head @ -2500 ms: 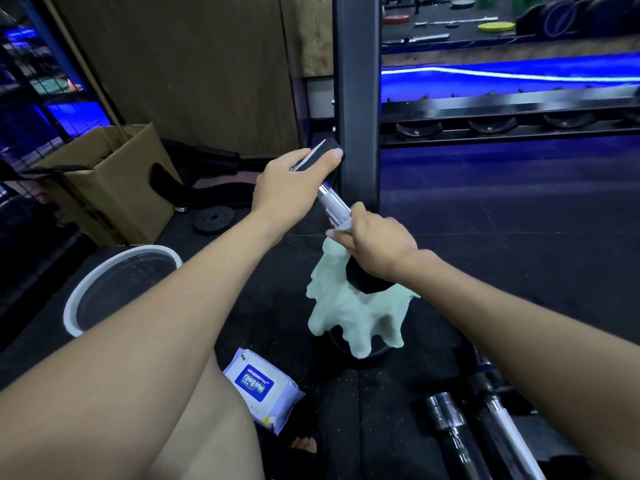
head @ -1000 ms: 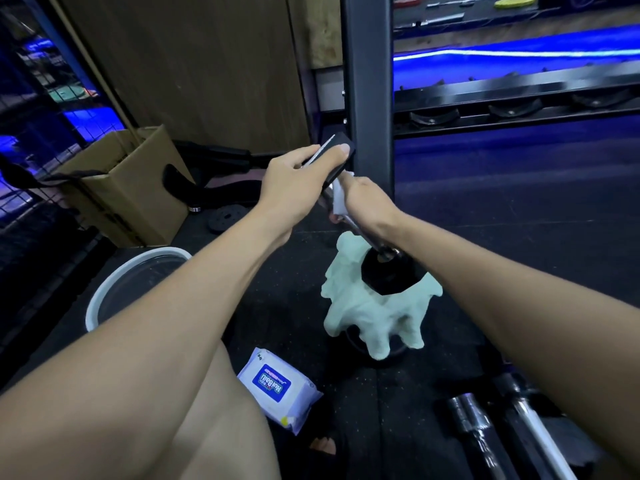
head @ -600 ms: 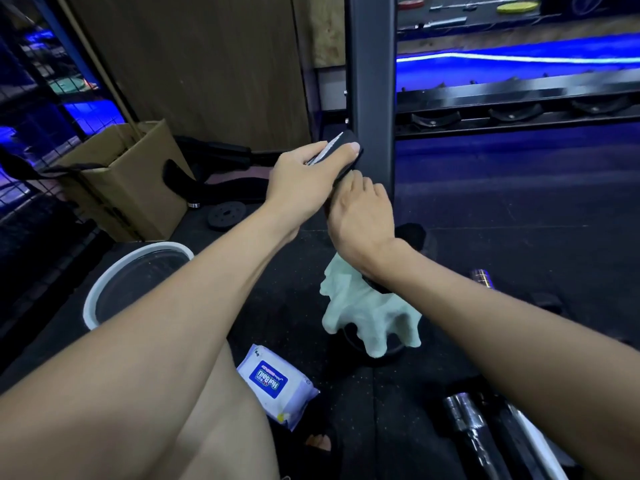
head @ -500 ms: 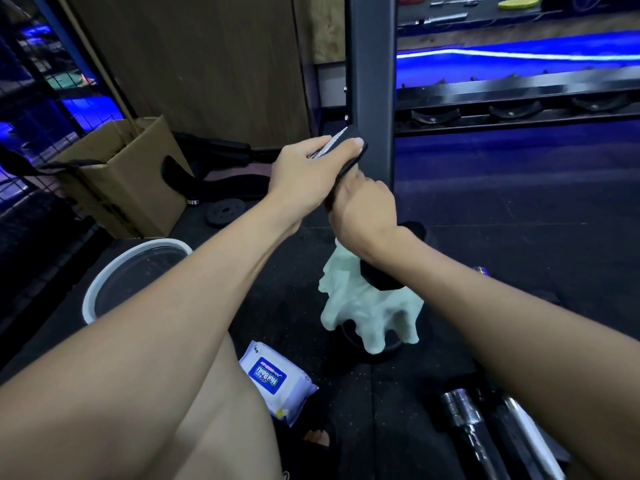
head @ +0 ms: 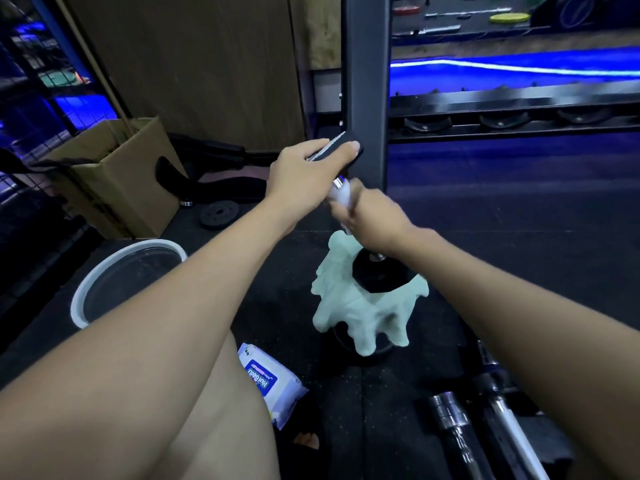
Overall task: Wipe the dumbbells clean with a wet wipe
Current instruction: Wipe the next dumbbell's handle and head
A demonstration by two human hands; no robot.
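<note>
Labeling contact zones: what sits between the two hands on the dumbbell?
Head view: a short stretch of chrome handle shows between left hand and right hand, which grips the white wipe around it.

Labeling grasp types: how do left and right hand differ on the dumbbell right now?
The left hand grips the dumbbell's upper black head bare; the right hand grips the chrome handle below it through a white wet wipe. The left hand is sharp, the right hand motion-blurred. The left hand sits higher; the right hand is nearer the lower head, on a pale green cloth. Both curl around the same tilted dumbbell.
</note>
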